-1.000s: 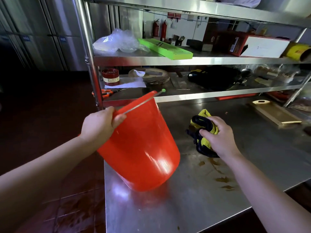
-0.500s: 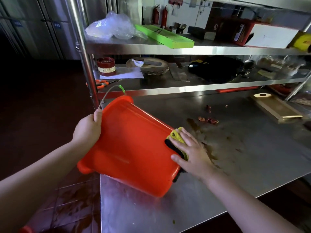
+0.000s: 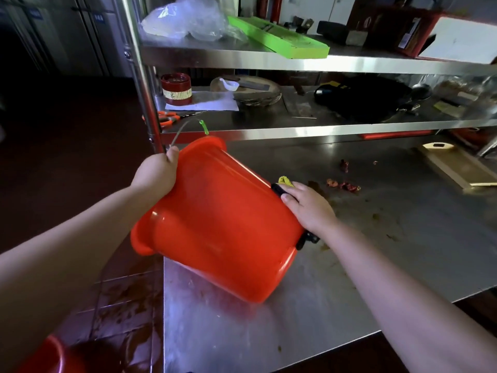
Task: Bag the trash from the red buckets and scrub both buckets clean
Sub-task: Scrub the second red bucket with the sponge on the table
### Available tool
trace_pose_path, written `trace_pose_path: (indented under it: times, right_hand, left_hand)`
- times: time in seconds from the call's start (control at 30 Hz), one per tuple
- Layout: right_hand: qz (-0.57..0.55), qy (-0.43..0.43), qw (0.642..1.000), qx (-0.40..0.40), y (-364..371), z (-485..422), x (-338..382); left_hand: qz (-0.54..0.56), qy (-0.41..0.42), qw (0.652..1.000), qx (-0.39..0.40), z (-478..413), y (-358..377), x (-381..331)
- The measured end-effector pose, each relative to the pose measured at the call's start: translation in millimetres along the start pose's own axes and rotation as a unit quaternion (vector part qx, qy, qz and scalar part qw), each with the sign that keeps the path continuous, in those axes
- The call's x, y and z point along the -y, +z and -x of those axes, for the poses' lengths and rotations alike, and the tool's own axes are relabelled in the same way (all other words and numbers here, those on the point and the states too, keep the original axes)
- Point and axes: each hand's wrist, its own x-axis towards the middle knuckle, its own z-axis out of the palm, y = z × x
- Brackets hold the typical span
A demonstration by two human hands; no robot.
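One steel tabletop [image 3: 403, 211] beneath everything, streaked with brown stains. Behind it, a steel shelf [image 3: 322, 64] cluttered with kitchen things. Then a red bucket [image 3: 220, 227]. Leans tipped at the tabletop's left end, lower base edge down on the steel, rim jutting out past the edge over the floor. Second red bucket [image 3: 51, 356] on the floor, only partly in view at lower left. Left hand [image 3: 157, 172] on the tipped bucket's rim, fingers [image 3: 172, 154] curled tight around it. Right hand [image 3: 309, 205] flat on the bucket's base end, fingers [image 3: 289, 200] straight, pressing a yellow-and-black cloth [image 3: 285, 181] against the plastic. Reddish scraps [image 3: 343, 184] on the tabletop just beyond the cloth.
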Motion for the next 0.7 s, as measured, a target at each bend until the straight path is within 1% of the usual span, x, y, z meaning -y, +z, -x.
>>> trace_pose_path:
  times: [0.07,0.1,0.13,0.17,0.23,0.27,0.3,0.37,0.43,0.47,0.53,0.6,0.63,0.7]
  right_hand:
    - [0.109,-0.079,0.991,-0.024,3,18,17]
    - [0.158,-0.134,0.977,-0.048,6,29,26]
    - [0.183,-0.187,0.963,-0.068,10,39,34]
    - [0.186,-0.227,0.953,-0.076,15,45,38]
    - [0.164,-0.265,0.947,-0.073,18,44,35]
    - [0.148,-0.261,0.951,-0.072,16,38,30]
    - [0.122,-0.233,0.962,-0.07,11,31,26]
    - [0.026,-0.126,0.99,-0.057,2,16,14]
    - [-0.042,-0.036,0.997,-0.051,1,2,0]
    - [-0.051,-0.019,0.997,-0.049,2,-2,-5]
    - [-0.065,-0.015,0.997,-0.046,4,-6,-12]
    - [-0.09,-0.018,0.995,-0.045,5,-6,-15]
    - [-0.101,-0.016,0.994,-0.046,5,-6,-16]
    - [-0.115,-0.002,0.992,-0.044,6,-7,-19]
  left_hand:
    - [-0.002,-0.011,1.0,0.007,-7,1,-5]
    - [-0.008,-0.011,1.0,0.009,-9,1,-7]
    - [-0.015,-0.007,1.0,0.01,-11,2,-9]
    - [-0.024,-0.001,1.0,0.007,-12,3,-10]
    - [-0.046,0.018,0.999,-0.007,-12,5,-12]
    - [-0.057,0.029,0.998,-0.016,-12,6,-11]
    - [-0.067,0.04,0.997,-0.025,-12,6,-11]
    - [-0.07,0.062,0.995,-0.028,-11,6,-7]
    - [-0.047,0.066,0.997,-0.012,-11,7,-4]
    - [-0.021,0.055,0.998,0.006,-12,6,-3]
    - [0.093,0.022,0.993,0.064,-12,0,-1]
    - [0.219,0.008,0.967,0.127,-6,-7,7]
    - [0.245,0.011,0.958,0.15,0,-8,14]
    - [0.26,0.022,0.954,0.149,13,-7,33]
